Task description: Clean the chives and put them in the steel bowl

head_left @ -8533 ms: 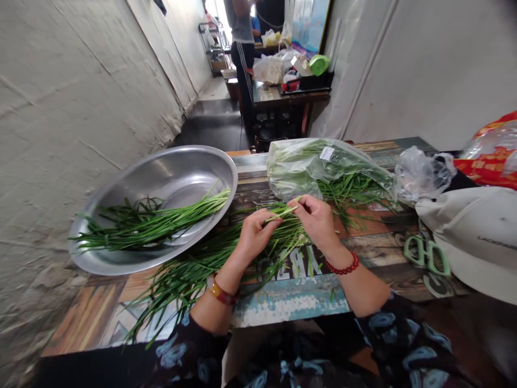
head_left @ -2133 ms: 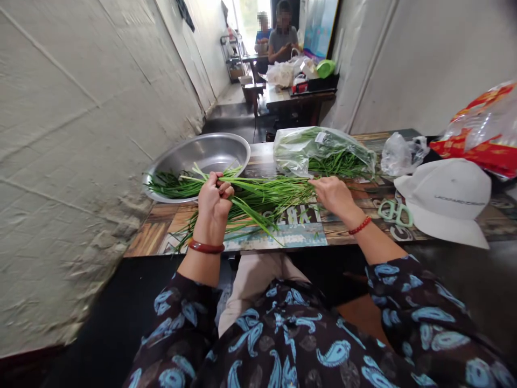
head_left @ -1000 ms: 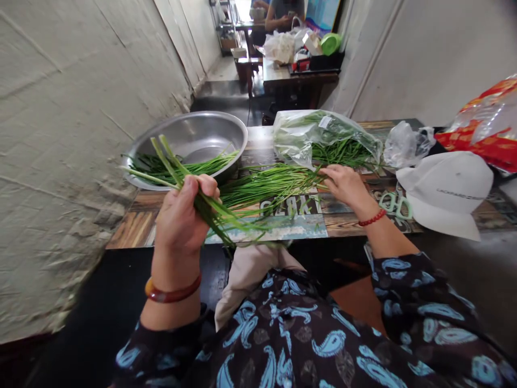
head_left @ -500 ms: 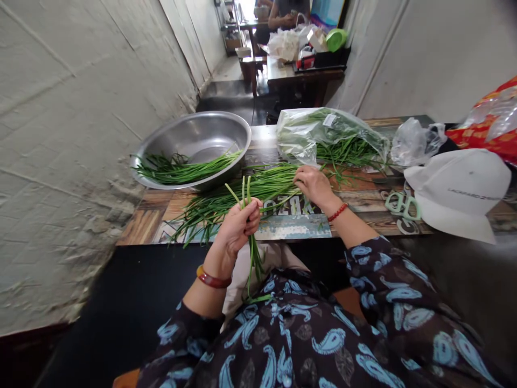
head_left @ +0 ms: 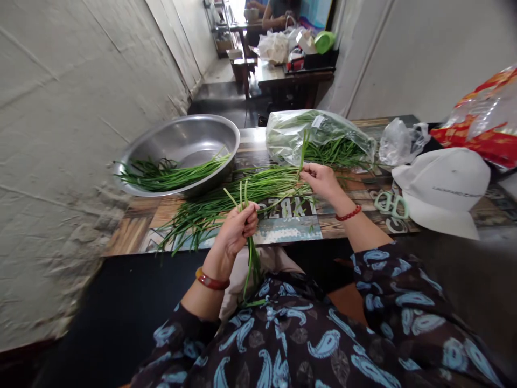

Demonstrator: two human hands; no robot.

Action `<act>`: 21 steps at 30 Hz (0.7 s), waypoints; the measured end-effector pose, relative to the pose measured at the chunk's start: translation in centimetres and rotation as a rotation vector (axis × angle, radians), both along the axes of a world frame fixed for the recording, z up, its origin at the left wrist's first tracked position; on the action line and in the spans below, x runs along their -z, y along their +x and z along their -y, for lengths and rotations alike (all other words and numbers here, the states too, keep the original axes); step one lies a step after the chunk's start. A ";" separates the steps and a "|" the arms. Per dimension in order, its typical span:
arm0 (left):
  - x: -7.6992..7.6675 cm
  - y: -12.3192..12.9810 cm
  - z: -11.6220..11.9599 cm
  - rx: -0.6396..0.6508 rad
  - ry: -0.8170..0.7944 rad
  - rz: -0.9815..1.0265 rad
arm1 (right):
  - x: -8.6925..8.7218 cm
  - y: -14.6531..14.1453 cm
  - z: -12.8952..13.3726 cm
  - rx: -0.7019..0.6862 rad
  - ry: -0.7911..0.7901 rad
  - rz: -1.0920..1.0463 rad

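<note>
My left hand (head_left: 240, 226) is closed around a few chives, their pale ends poking up above the fist and their green leaves (head_left: 252, 258) hanging down toward my lap. My right hand (head_left: 317, 178) pinches a chive (head_left: 303, 148) that stands nearly upright from the fingertips. Between and beyond my hands, a loose pile of chives (head_left: 226, 196) lies across the patterned wooden table (head_left: 283, 229). Behind the right hand rests a clear plastic bag (head_left: 278, 134) with more chives inside and spilling from its open side. A steel basin (head_left: 202, 126) at the left holds a bundle of chives (head_left: 181, 175).
Pale green scissors (head_left: 391, 205) lie right of my right hand, beside a white cap (head_left: 444, 183). A crumpled plastic bag (head_left: 398, 143) and a red bag (head_left: 480, 118) are farther right. A rough wall (head_left: 60, 134) borders the left. At the back, a person (head_left: 278, 19) is near another table.
My right hand, earlier low at the pile's pale ends, now holds a chive upright. My left hand keeps its chives in nearly the same place. The whole view has shifted slightly.
</note>
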State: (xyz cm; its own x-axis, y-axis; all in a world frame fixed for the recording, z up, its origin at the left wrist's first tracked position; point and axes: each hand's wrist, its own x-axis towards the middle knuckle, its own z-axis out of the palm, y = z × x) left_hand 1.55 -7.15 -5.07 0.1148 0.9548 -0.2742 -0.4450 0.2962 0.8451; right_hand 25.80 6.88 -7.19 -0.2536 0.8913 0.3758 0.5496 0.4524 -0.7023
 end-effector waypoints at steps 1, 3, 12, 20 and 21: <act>0.0 0.1 0.0 0.001 -0.005 -0.002 | -0.3 -0.1 0.1 -0.011 0.039 0.073; 0.1 0.1 0.0 -0.001 -0.012 -0.014 | -0.7 0.0 0.2 -0.032 0.082 0.173; -0.5 0.0 -0.8 -0.025 0.002 -0.082 | 0.1 4.4 1.1 0.026 0.048 0.246; 0.0 0.6 -1.5 -0.050 0.009 -0.219 | 1.2 1.7 1.6 0.000 0.131 0.411; 0.1 0.5 -1.4 -0.051 0.012 -0.217 | 1.2 1.1 1.3 0.019 0.141 0.442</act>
